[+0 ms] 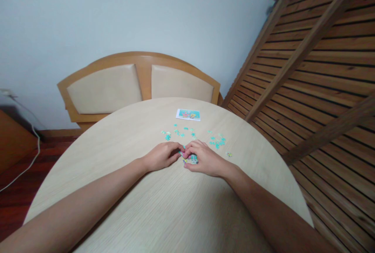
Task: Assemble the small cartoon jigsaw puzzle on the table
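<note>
Partly joined jigsaw puzzle pieces (193, 159), with pink, yellow, teal and white on them, lie on the table between my hands. My left hand (164, 155) comes from the left, thumb and index finger closed at the pink left edge of the pieces. From the right, my right hand (206, 158) curls over the same pieces, its fingertips on the pink part and its thumb at the near edge. My fingers hide much of the joined part. Loose teal puzzle pieces (217, 143) lie just beyond my right hand, and others (168, 137) beyond my left.
A picture card (188, 114) with cartoon figures lies farther back on the round wooden table (140, 214). A padded wooden chair back (143, 77) stands behind the table, against the wall. At the right leans a slatted wooden frame (316, 69); a white cable (37, 143) hangs at left.
</note>
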`<action>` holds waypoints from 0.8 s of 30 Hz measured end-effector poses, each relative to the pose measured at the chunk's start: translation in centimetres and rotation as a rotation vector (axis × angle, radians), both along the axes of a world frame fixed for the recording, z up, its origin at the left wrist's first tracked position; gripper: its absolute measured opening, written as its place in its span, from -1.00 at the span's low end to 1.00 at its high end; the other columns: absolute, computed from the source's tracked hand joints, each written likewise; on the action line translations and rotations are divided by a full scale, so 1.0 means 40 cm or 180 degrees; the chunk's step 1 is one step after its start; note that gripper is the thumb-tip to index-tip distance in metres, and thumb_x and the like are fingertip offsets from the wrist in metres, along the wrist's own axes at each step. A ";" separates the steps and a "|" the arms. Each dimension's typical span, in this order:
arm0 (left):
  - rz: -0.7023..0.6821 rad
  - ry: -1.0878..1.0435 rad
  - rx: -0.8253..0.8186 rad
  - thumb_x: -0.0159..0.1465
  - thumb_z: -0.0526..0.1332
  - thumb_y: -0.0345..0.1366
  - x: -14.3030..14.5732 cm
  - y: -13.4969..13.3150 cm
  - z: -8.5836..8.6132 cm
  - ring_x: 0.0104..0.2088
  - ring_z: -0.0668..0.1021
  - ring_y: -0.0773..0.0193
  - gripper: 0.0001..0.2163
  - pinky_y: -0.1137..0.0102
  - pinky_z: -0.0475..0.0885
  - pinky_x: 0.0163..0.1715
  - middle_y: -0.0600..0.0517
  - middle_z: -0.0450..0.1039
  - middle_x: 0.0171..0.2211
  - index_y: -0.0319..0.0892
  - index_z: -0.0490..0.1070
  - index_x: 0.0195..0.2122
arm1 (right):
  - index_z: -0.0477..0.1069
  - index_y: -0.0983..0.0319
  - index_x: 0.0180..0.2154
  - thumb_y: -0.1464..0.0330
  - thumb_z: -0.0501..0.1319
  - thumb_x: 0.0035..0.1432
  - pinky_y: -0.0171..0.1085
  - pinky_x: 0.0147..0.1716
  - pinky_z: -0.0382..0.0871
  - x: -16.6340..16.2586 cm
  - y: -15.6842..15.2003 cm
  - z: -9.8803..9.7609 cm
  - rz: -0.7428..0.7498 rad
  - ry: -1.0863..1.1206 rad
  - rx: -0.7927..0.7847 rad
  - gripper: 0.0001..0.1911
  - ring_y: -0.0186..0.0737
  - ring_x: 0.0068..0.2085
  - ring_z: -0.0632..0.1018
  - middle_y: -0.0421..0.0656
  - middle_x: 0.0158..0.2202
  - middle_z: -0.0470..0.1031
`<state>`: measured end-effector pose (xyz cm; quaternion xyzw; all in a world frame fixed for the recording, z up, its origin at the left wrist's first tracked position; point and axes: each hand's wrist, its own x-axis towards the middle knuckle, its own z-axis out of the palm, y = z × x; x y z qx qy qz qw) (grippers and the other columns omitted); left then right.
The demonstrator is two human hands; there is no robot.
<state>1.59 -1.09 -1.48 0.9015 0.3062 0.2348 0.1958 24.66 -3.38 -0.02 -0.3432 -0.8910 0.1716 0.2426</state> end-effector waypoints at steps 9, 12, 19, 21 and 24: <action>0.0007 -0.0023 -0.0049 0.32 0.15 -0.40 0.000 0.000 0.002 -0.12 0.60 0.22 -0.82 0.38 0.44 -0.07 0.00 0.58 -0.12 -0.12 0.45 -0.08 | 0.48 0.16 -0.24 0.30 0.41 0.10 -0.18 -0.02 0.29 0.000 -0.001 0.007 -0.0067 -0.0166 0.0106 -0.80 -0.15 -0.04 0.46 -0.19 -0.17 0.50; 0.0012 -0.0022 -0.0045 0.32 0.14 -0.40 0.000 -0.001 0.002 -0.12 0.60 0.23 -0.82 0.38 0.44 -0.06 0.01 0.58 -0.12 -0.12 0.45 -0.08 | 0.48 0.17 -0.24 0.30 0.41 0.12 -0.18 -0.04 0.29 0.000 -0.004 0.012 -0.0063 -0.0268 0.0213 -0.81 -0.15 -0.06 0.48 -0.19 -0.18 0.51; -0.0005 -0.0043 -0.0023 0.34 0.13 -0.39 -0.002 0.002 -0.001 -0.10 0.59 0.23 -0.82 0.37 0.44 -0.04 0.02 0.58 -0.12 -0.11 0.43 -0.07 | 0.51 0.20 -0.27 0.30 0.34 0.21 -0.17 -0.08 0.29 -0.007 -0.017 0.037 0.0079 -0.0749 0.0567 -0.89 -0.13 -0.11 0.50 -0.14 -0.23 0.54; -0.0006 -0.0044 -0.0045 0.34 0.13 -0.39 -0.002 0.001 -0.001 -0.11 0.59 0.23 -0.82 0.37 0.44 -0.04 0.02 0.58 -0.11 -0.11 0.44 -0.07 | 0.53 0.21 -0.27 0.30 0.32 0.24 -0.17 -0.10 0.30 -0.008 -0.020 0.043 0.0134 -0.0854 0.0650 -0.89 -0.13 -0.13 0.50 -0.13 -0.24 0.55; -0.0028 -0.0094 -0.0093 0.34 0.12 -0.39 0.000 -0.003 0.002 -0.12 0.59 0.24 -0.81 0.36 0.44 -0.04 0.02 0.58 -0.13 -0.11 0.44 -0.08 | 0.55 0.21 -0.26 0.31 0.29 0.26 -0.16 -0.11 0.31 -0.008 -0.022 0.045 0.0179 -0.0905 0.0682 -0.89 -0.12 -0.15 0.51 -0.11 -0.25 0.56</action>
